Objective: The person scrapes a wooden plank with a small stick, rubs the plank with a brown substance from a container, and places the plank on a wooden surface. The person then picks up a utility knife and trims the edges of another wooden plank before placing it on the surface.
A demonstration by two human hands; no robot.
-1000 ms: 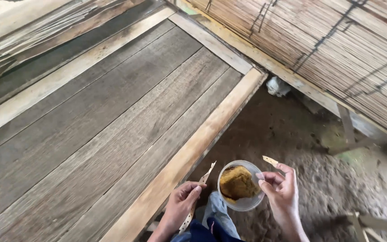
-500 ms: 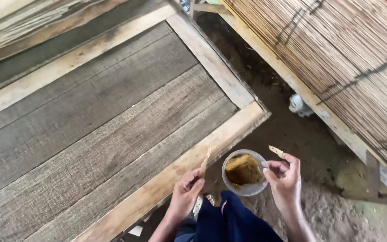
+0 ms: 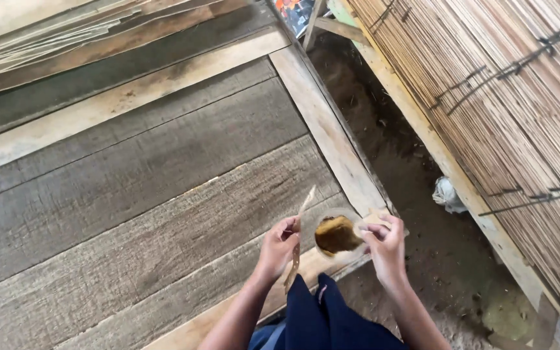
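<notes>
1. The right hand [image 3: 384,249] holds one small round bowl [image 3: 337,234] by its rim, fingers curled on the far side; the bowl sits level, likely so that the brown, sticky-looking mass inside does not spill; a short flat sliver of wood or bamboo also seems pinched at that rim, though it is too blurred to be sure.
2. The left hand [image 3: 279,247], just to the left of the bowl, pinches one thin bamboo strip [image 3: 297,243] between thumb and fingers, narrowly closed on it; the strip stands nearly upright, its upper tip above the bowl's left edge and its lower end hanging past the wrist, a hold that keeps the strip close to the bowl's mouth.
3. Both hands hover above the near corner of a wooden platform [image 3: 150,194], the surface of grey weathered planks framed by paler boards; the bowl is over that pale corner frame, not resting on it.
4. Below the bowl, a dark blue trouser knee [image 3: 322,311] shows.
5. To the right of the bowl lies a strip of bare earth, then one large mat of split bamboo slats [image 3: 520,104] bound with dark ties; one crumpled white scrap [image 3: 447,194] lies on the earth between them.
6. Far up-left of the bowl, a stack of thin wooden sheets [image 3: 66,45] rests on the platform's far edge.
</notes>
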